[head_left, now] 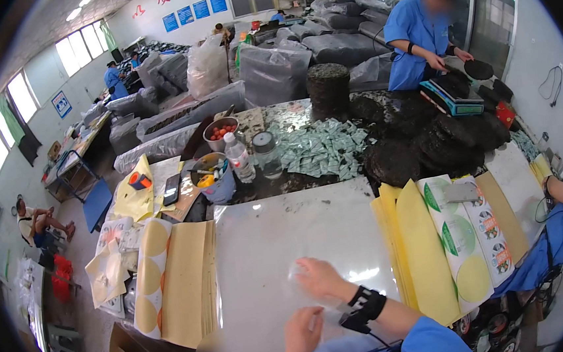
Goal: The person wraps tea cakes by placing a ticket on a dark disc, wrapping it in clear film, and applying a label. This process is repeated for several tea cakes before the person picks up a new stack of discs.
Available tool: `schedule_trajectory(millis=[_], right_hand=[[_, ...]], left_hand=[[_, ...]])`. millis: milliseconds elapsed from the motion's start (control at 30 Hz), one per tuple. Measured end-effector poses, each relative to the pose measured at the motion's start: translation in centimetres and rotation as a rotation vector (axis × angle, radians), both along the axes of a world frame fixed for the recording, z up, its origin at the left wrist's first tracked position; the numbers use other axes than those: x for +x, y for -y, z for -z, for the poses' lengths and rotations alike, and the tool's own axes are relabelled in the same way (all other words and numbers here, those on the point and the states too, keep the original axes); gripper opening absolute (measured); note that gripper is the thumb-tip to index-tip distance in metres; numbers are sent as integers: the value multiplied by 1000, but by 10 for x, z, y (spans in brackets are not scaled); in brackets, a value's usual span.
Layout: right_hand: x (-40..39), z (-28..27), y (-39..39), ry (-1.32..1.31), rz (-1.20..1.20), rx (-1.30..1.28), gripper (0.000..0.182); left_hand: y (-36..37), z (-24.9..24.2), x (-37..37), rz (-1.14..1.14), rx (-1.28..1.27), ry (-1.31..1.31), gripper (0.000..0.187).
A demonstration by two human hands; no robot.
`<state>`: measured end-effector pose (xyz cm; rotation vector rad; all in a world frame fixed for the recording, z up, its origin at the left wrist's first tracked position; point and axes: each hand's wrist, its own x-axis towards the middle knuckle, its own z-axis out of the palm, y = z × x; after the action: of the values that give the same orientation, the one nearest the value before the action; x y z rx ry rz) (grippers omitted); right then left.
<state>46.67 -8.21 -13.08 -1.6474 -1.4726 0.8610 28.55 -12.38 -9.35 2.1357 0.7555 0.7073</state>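
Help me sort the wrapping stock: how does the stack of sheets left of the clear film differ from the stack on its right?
The left stack is mostly tan-brown paper, while the right stack is bright yellow. Beside the left stack lie white sheets with plain yellow circles; the right stack carries white sheets with green and pictured round labels. A small grey object rests on the right one; nothing sits on the left. Both lie flat, fanned, flanking the film under the person's hands.
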Motion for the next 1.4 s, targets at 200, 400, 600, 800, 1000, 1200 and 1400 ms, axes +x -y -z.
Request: schedule_trajectory(millis=[200, 400, 600, 800, 1000, 1200, 1400], right_hand=[[162, -114, 77, 383, 432, -18, 49], [248, 34, 175, 781, 434, -225, 42], [244, -10, 152, 585, 591, -301, 41], [269, -24, 139, 504, 659, -317, 40], [370, 2, 94, 398, 921, 212, 47], [457, 30, 18, 691, 1071, -180, 78], [444, 41, -39, 294, 1210, -119, 91]], left_hand=[[-63, 51, 23, -72, -276, -276, 19], [-181, 77, 117, 152, -142, -317, 19], [-297, 92, 238, 29, 49, -77, 19], [-344, 109, 254, -398, 324, -204, 31], [-337, 76, 246, -213, 411, -38, 20], [-321, 97, 354, -232, -191, -42, 30], [-340, 88, 261, -269, -276, 122, 18]])
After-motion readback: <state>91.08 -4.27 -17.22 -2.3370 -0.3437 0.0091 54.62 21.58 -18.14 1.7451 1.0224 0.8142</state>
